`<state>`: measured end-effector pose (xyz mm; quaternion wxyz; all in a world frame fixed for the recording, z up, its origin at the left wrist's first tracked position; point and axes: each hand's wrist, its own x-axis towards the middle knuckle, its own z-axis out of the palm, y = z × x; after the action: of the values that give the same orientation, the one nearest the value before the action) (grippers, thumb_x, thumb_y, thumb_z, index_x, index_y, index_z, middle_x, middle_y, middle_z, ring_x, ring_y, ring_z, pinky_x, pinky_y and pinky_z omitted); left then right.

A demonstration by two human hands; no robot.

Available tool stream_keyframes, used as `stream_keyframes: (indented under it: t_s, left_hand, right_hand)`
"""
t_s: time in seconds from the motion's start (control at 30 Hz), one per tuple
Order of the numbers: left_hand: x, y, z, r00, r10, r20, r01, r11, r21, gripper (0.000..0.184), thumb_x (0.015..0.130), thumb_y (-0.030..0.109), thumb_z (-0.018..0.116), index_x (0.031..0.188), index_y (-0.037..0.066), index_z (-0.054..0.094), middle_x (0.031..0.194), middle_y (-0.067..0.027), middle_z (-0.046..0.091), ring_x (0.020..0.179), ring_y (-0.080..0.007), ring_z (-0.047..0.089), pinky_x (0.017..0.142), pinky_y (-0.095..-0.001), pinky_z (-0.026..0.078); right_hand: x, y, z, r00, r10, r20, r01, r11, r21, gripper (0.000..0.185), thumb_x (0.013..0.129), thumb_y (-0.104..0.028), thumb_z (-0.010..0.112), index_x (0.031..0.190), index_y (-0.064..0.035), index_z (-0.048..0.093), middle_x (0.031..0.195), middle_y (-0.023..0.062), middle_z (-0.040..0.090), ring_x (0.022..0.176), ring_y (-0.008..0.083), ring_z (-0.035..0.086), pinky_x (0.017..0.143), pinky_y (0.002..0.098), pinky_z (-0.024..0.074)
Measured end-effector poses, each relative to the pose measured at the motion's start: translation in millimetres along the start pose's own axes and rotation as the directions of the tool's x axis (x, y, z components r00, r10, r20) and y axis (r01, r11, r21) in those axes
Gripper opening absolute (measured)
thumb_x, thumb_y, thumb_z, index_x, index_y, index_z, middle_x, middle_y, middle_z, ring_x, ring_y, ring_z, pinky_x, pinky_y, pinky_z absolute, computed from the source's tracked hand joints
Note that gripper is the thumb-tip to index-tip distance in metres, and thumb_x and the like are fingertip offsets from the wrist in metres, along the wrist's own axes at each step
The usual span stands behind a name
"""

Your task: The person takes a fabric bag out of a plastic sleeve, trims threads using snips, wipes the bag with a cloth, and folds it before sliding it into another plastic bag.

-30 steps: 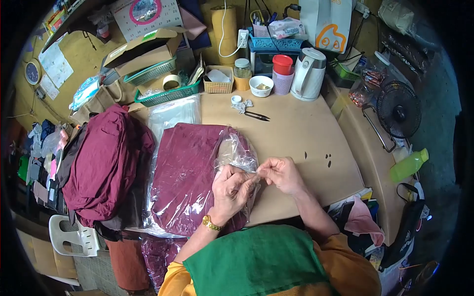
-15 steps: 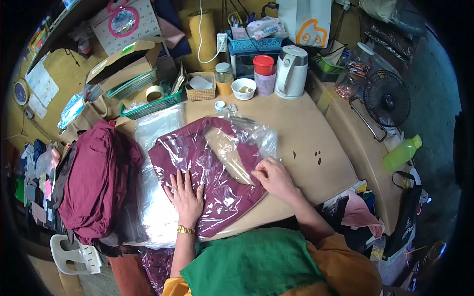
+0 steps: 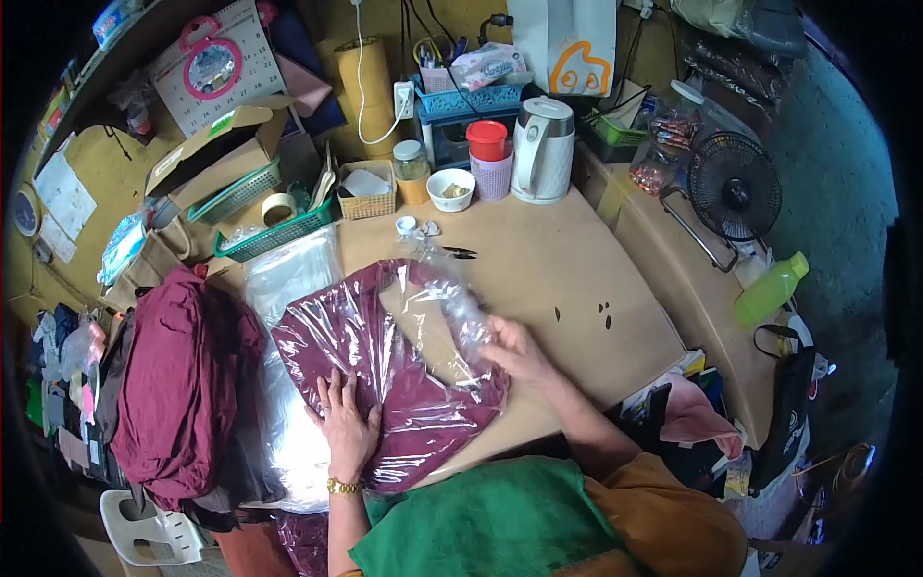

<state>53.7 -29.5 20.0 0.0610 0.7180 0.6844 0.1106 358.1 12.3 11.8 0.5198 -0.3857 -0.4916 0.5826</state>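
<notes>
A folded maroon garment [image 3: 327,337] lies on the table inside a clear plastic bag [image 3: 465,317]. My left hand [image 3: 346,428] rests on its lower left part, fingers spread and flat. At the right side my right hand [image 3: 519,352] is closed on the bunched edge of the bag. Through the garment's opening the brown tabletop shows under the plastic. Just beyond the bag lies a small dark pointed tool [image 3: 460,253], partly covered by the plastic.
Left of the garment are a stack of clear plastic bags [image 3: 288,274] and a heap of maroon garments [image 3: 178,385]. Along the back stand a green basket [image 3: 279,237], a jar [image 3: 411,173], a white bowl [image 3: 451,189] and an electric kettle [image 3: 544,154]. A fan [image 3: 735,188] is at right.
My right hand has gathered the bag's loose right side, drawing the plastic tighter over the garment. The dark tool is now more exposed. My left hand stays flat; the whole view has shifted slightly.
</notes>
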Motion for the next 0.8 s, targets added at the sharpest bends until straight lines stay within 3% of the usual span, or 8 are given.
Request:
stream_keyframes:
  t_s: [0.1,0.27,0.33,0.37,0.43,0.47,0.53,0.8]
  left_hand:
    - [3.3,8.2,-0.7,0.999,-0.03,0.034,0.03,1.0,0.0,0.067,0.082,0.029,0.064,0.143,0.012,0.043,0.156,-0.0145,0.031,0.148,-0.0357,0.017,0.112,-0.0701,0.007]
    - [4.4,13.7,17.8,0.986,-0.004,-0.167,0.008,1.0,0.023,0.065,0.081,0.028,0.057,0.142,0.009,0.046,0.154,-0.0155,0.034,0.148,-0.0356,0.021,0.114,-0.0684,0.003]
    - [3.1,16.0,16.2,0.984,0.0,-0.179,0.003,1.0,0.017,0.065,0.081,0.028,0.057,0.142,0.009,0.047,0.153,-0.0157,0.036,0.147,-0.0354,0.023,0.115,-0.0666,0.004]
    - [3.0,14.8,15.9,0.985,0.01,-0.175,-0.005,1.0,0.029,0.065,0.081,0.028,0.057,0.142,0.009,0.047,0.153,-0.0156,0.036,0.147,-0.0353,0.023,0.115,-0.0664,0.004]
    - [2.5,12.5,15.7,0.984,0.022,-0.175,-0.015,0.999,0.044,0.065,0.081,0.027,0.059,0.142,0.009,0.047,0.154,-0.0155,0.035,0.147,-0.0351,0.023,0.115,-0.0653,0.005]
    - [3.1,13.1,15.2,0.984,0.019,-0.175,-0.012,0.999,0.041,0.065,0.081,0.027,0.059,0.142,0.009,0.047,0.154,-0.0155,0.035,0.147,-0.0351,0.023,0.115,-0.0653,0.005]
    - [1.3,13.5,14.7,0.985,0.019,-0.171,-0.011,0.999,0.048,0.064,0.081,0.027,0.06,0.141,0.008,0.047,0.154,-0.0153,0.035,0.147,-0.035,0.022,0.116,-0.0641,0.005]
    - [2.1,13.8,15.1,0.982,0.03,-0.187,-0.021,0.998,0.051,0.065,0.081,0.022,0.06,0.143,0.01,0.043,0.155,-0.0136,0.033,0.147,-0.035,0.023,0.117,-0.0608,0.005]
  right_hand:
    - [-13.9,-8.8,6.0,0.946,0.126,0.299,-0.185,0.967,0.177,0.03,0.088,-0.001,0.063,0.118,0.0,0.057,0.098,0.0025,0.063,0.087,0.0089,0.061,0.081,0.0248,0.0497]
    - [-13.0,-15.1,-43.0,0.981,0.179,0.077,-0.191,0.96,0.206,0.016,0.088,-0.001,0.067,0.103,-0.0018,0.061,0.094,0.0021,0.065,0.085,0.0078,0.061,0.07,0.0245,0.0491]
    - [-7.9,-6.1,-71.8,0.927,-0.18,-0.328,0.054,0.932,-0.359,0.015,0.084,-0.003,0.071,0.093,-0.0049,0.059,0.091,0.0032,0.063,0.076,0.0107,0.06,0.064,0.0268,0.0472]
    - [-13.8,-6.6,-73.5,0.926,-0.182,-0.332,0.053,0.931,-0.361,0.015,0.084,-0.003,0.071,0.093,-0.0049,0.059,0.091,0.0032,0.063,0.076,0.0107,0.06,0.064,0.0268,0.0472]
    - [-24.7,-33.9,-57.9,0.786,-0.547,-0.288,-0.03,0.43,-0.902,0.021,0.077,-0.004,0.076,0.084,-0.0076,0.056,0.086,0.0057,0.057,0.073,0.0179,0.058,0.063,0.0339,0.0457]
    - [-23.6,-35.7,-54.9,0.788,-0.547,-0.284,-0.029,0.427,-0.904,0.021,0.077,-0.004,0.076,0.084,-0.0076,0.056,0.086,0.0057,0.057,0.073,0.0179,0.058,0.063,0.0339,0.0457]
    - [-24.0,-33.2,-46.7,0.688,-0.725,-0.023,0.045,0.074,-0.996,0.023,0.07,-0.006,0.078,0.083,-0.0089,0.059,0.085,0.009,0.053,0.077,0.0253,0.056,0.071,0.0393,0.0429]
    - [-0.6,4.7,-46.4,0.913,-0.402,-0.068,-0.069,0.01,-0.998,0.008,0.078,-0.011,0.069,0.085,-0.0115,0.065,0.092,0.0097,0.059,0.097,0.0279,0.056,0.084,0.0437,0.0361]
